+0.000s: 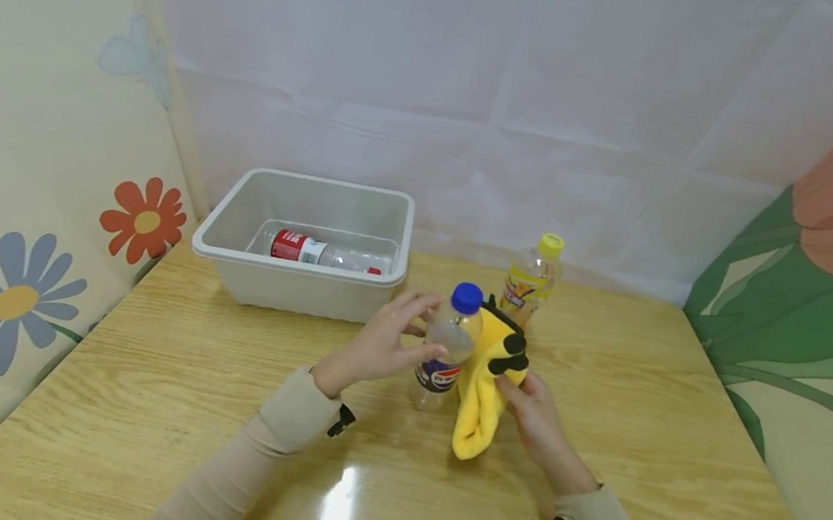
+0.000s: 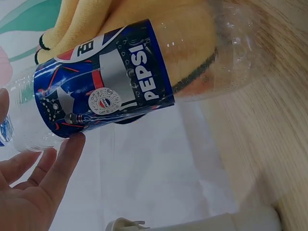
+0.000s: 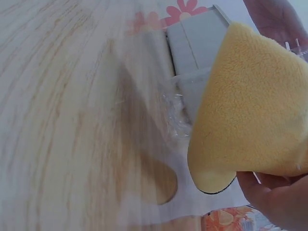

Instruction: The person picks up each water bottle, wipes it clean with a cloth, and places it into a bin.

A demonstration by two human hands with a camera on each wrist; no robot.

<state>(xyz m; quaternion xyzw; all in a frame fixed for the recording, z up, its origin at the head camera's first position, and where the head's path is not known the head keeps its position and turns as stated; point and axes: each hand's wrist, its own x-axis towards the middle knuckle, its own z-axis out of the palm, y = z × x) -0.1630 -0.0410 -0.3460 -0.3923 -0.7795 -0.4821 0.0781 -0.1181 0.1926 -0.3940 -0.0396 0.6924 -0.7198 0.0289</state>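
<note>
A clear plastic Pepsi bottle (image 1: 440, 373) with a blue cap and dark blue label stands in front of me. My left hand (image 1: 389, 339) holds it from the left, thumb on the near side and fingers around its upper part. In the left wrist view, a fingertip meets the lower edge of the bottle's label (image 2: 103, 82). To the right of the bottle, my right hand (image 1: 535, 418) grips a yellow plush cloth (image 1: 482, 392) with black trim. The cloth (image 3: 255, 106) hangs folded over the right fingers and lies against the bottle in the head view.
A light grey plastic bin (image 1: 301, 286) stands at the back left, with an empty red-labelled bottle (image 1: 300, 247) lying inside. Behind the cloth stands a yellow-capped drink bottle (image 1: 531, 279). White fabric hangs behind the wooden table (image 1: 169, 404).
</note>
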